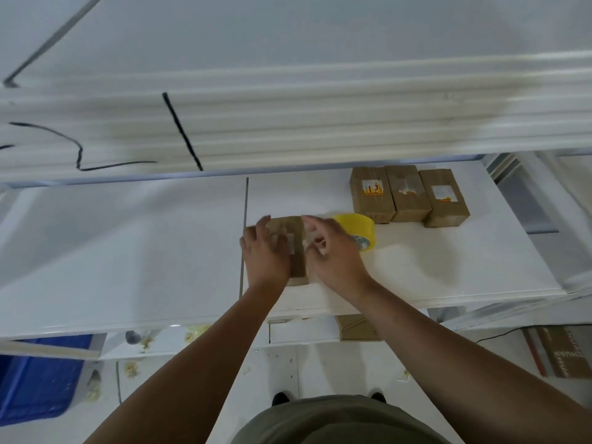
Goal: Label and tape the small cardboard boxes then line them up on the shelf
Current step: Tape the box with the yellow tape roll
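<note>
A white shelf (128, 251) runs across the view. Near its middle lies a brown box (298, 261) with a pale label on top. The left hand (266, 251) rests on it, fingers loose. The right hand (333, 251) meets its right edge with fingers curled; I cannot tell whether it holds anything. Tape (355, 224), a yellow roll, sits just right of that hand. Further right and farther back, three labelled boxes (410, 200) stand touching in a row.
</note>
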